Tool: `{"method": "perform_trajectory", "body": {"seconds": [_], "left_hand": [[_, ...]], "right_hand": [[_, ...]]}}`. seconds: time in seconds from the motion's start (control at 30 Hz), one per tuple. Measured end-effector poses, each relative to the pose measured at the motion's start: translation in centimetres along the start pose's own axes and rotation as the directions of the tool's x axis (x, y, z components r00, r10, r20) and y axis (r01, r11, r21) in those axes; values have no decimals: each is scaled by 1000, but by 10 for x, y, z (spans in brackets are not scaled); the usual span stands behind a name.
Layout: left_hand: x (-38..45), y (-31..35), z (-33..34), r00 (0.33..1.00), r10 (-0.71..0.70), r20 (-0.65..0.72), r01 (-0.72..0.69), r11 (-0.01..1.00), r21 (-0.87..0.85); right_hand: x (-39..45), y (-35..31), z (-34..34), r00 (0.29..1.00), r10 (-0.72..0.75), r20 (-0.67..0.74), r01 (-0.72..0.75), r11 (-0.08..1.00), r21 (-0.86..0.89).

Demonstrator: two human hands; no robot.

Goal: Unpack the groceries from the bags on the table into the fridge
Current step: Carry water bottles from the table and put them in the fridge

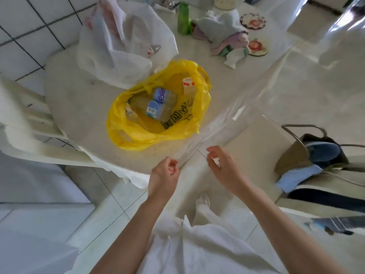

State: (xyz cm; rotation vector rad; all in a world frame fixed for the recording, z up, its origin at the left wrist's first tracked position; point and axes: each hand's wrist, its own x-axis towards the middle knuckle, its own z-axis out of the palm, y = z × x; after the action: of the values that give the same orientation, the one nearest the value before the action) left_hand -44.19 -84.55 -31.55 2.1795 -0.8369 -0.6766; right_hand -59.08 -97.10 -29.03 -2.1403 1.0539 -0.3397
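Nearest, both hands hover just off the desk's [83,135] near edge, and they are apart. The left hand [165,172] has its fingers curled in, the right hand [221,165] its fingertips drawn toward the thumb; each seems to pinch an edge of a clear plastic sheet [243,113] that stretches away to the right, though the film is too faint to be sure of the grip.

Just beyond them on the desk sits the yellow bag [138,133], its mouth open. Inside lie two bottles [158,102] of pale drink side by side, and a small carton [188,86] stands at the far rim. One bottle's blue label shows letters that look like "Ga"; the other shows a barcode. Black characters printed on the bag are creased and unreadable.

Farther off a white bag [118,48] slumps, its contents hidden. A green bottle [183,18] and some crumpled cloths [223,32] lie behind.

Unpacking looks barely begun. Next, probably, the hands must let the film go and reach into the yellow bag for a bottle. No fridge is in view.
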Motion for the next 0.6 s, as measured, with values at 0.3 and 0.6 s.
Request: {"method": "perform_trajectory", "body": {"seconds": [0.3, 0.6], "left_hand": [[69, 50, 21, 984, -113, -137, 114, 993, 0], [145, 51, -4, 938, -242, -249, 247, 969, -12]], "right_hand": [[115, 16, -44, 966, -196, 170, 203, 979, -22], [213, -11, -28, 921, -304, 242, 317, 948, -16]]}}
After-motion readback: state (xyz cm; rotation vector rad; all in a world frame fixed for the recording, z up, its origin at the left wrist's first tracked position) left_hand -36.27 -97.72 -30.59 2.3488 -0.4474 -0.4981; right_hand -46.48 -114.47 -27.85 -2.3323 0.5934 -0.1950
